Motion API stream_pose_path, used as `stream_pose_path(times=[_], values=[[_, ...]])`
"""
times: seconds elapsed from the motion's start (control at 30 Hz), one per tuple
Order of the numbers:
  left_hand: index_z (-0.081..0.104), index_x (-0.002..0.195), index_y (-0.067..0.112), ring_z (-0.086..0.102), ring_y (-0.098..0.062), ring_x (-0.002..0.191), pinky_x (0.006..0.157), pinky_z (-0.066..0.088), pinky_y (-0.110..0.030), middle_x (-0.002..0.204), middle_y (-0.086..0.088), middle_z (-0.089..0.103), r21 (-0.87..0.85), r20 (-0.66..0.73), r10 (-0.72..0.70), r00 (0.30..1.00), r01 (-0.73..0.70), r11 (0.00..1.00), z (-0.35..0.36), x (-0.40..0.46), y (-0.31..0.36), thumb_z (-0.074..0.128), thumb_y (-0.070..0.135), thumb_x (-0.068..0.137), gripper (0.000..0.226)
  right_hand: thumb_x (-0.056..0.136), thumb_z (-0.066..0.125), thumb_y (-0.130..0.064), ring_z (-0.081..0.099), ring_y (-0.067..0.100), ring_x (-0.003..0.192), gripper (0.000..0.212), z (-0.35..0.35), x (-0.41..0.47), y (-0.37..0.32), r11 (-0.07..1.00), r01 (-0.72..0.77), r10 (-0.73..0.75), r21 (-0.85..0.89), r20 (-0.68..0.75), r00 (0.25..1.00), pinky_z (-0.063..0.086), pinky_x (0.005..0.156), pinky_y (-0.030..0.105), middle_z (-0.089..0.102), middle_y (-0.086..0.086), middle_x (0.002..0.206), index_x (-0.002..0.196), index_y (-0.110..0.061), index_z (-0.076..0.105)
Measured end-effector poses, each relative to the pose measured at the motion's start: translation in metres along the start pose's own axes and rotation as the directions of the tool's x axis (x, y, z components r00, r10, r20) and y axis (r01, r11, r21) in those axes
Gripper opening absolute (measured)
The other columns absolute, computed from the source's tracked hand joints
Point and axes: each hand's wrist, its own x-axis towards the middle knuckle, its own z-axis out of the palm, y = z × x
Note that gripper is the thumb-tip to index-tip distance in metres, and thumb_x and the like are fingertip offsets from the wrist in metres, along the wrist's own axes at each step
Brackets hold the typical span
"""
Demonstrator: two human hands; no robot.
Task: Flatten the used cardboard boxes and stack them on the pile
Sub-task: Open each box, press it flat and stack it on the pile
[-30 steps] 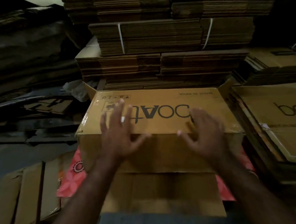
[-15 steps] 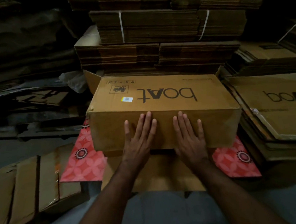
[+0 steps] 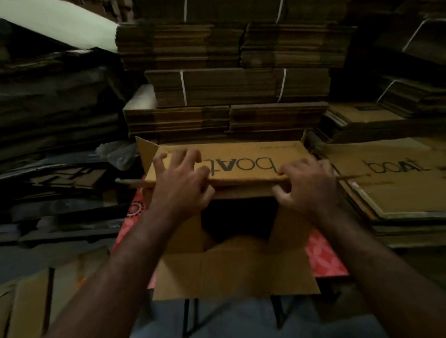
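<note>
Cardboard box (image 3: 245, 162), printed "boat", sits centre on a red patterned sheet (image 3: 326, 256). Left hand (image 3: 183, 181) and right hand (image 3: 305, 187) each grasp its near top edge, fingers curled over. Near flap (image 3: 233, 272) open. Flattened pile (image 3: 405, 178) right; strapped stacks (image 3: 237, 84) beyond.

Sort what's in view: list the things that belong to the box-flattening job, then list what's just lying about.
Part of the job:
- cardboard box, near end open
- left hand, gripping the box's near top edge
- right hand, gripping the same edge
- pile of flattened boxes at the right

Lying about:
- red patterned sheet under the box
- strapped cardboard bundles behind
- clear plastic wrap
</note>
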Motion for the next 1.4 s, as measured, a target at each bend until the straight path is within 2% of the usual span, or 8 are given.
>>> stream_pose_path(times=[0.1, 0.17, 0.3, 0.5, 0.73, 0.83, 0.93, 1.4], values=[[0.056, 0.121, 0.020, 0.043, -0.031, 0.111, 0.090, 0.042, -0.050, 0.123, -0.011, 0.045, 0.059, -0.162, -0.152, 0.975, 0.163, 0.985, 0.002, 0.028, -0.009, 0.067, 0.034, 0.084, 0.041, 0.082, 0.066, -0.058, 0.052, 0.030, 0.118, 0.056, -0.003, 0.041, -0.001, 0.994, -0.081, 0.077, -0.071, -0.052, 0.996, 0.040, 0.097, 0.049, 0.061, 0.006, 0.127, 0.125, -0.022, 0.062], [0.046, 0.136, 0.020, 0.047, -0.030, 0.110, 0.087, 0.048, -0.048, 0.128, -0.011, 0.044, -0.040, -0.129, -0.210, 0.969, 0.207, 0.978, 0.016, 0.045, -0.010, 0.070, 0.025, 0.085, 0.057, 0.081, 0.072, -0.055, 0.048, 0.031, 0.126, 0.066, 0.001, 0.065, -0.007, 0.985, -0.150, 0.142, -0.082, -0.096, 0.985, 0.038, 0.101, 0.054, 0.054, 0.008, 0.137, 0.135, -0.021, 0.055], [0.007, 0.157, 0.041, 0.025, -0.031, 0.144, 0.107, 0.040, -0.055, 0.163, -0.005, 0.008, -0.147, 0.284, -0.189, 0.940, 0.237, 0.960, 0.063, 0.065, -0.006, 0.066, 0.048, 0.090, 0.089, 0.090, 0.062, -0.059, 0.039, 0.032, 0.139, 0.075, 0.034, 0.096, -0.012, 0.961, -0.269, 0.275, -0.059, 0.191, 0.942, 0.035, 0.106, 0.061, 0.039, 0.009, 0.153, 0.149, -0.023, 0.034], [0.011, 0.158, 0.046, 0.009, -0.025, 0.155, 0.120, 0.012, -0.064, 0.169, 0.002, 0.007, -0.121, 0.590, -0.138, 0.796, 0.256, 0.959, 0.118, 0.063, 0.002, 0.037, 0.071, 0.096, 0.072, 0.099, 0.027, -0.067, 0.029, 0.026, 0.146, 0.070, 0.107, 0.082, 0.003, 0.963, -0.246, 0.132, 0.111, 0.601, 0.788, 0.016, 0.115, 0.067, 0.028, 0.003, 0.162, 0.155, -0.024, 0.028], [0.006, 0.158, 0.047, 0.003, -0.024, 0.156, 0.120, 0.007, -0.064, 0.170, 0.004, 0.003, -0.120, 0.586, -0.148, 0.797, 0.265, 0.957, 0.125, 0.060, 0.003, 0.039, 0.068, 0.097, 0.072, 0.080, 0.034, -0.092, 0.006, 0.025, 0.156, 0.109, 0.105, 0.065, 0.016, 0.967, -0.201, 0.058, 0.158, 0.630, 0.774, 0.002, 0.121, 0.060, 0.006, 0.003, 0.171, 0.163, -0.025, 0.010], [-0.003, 0.158, 0.047, -0.005, -0.025, 0.156, 0.121, 0.004, -0.064, 0.170, 0.003, -0.007, -0.098, 0.603, -0.133, 0.787, 0.238, 0.966, 0.121, 0.055, 0.006, 0.041, 0.064, 0.098, 0.077, 0.087, 0.055, -0.072, 0.006, 0.027, 0.156, 0.102, 0.102, 0.039, 0.017, 0.965, -0.263, 0.220, 0.001, 0.546, 0.808, 0.005, 0.123, 0.061, 0.006, 0.003, 0.170, 0.162, -0.025, 0.004], [-0.007, 0.157, 0.047, -0.008, -0.027, 0.156, 0.120, 0.003, -0.065, 0.170, 0.002, -0.012, -0.089, 0.607, -0.143, 0.782, 0.246, 0.965, 0.115, 0.049, 0.007, 0.045, 0.063, 0.097, 0.081, 0.093, 0.056, -0.039, -0.001, 0.027, 0.157, 0.091, 0.092, 0.020, 0.014, 0.906, -0.419, 0.387, -0.064, 0.527, 0.756, 0.004, 0.123, 0.060, 0.000, 0.005, 0.171, 0.163, -0.021, 0.000], [-0.012, 0.155, 0.051, -0.011, -0.027, 0.156, 0.113, 0.012, -0.078, 0.169, -0.002, -0.017, -0.053, 0.663, -0.169, 0.729, 0.271, 0.961, 0.098, 0.039, 0.009, 0.055, 0.061, 0.094, 0.092, 0.091, 0.066, -0.031, 0.030, 0.021, 0.148, 0.088, 0.017, -0.084, 0.095, 0.803, -0.529, 0.582, -0.275, 0.555, 0.595, 0.031, 0.111, 0.055, 0.022, -0.005, 0.167, 0.159, -0.045, 0.012]])
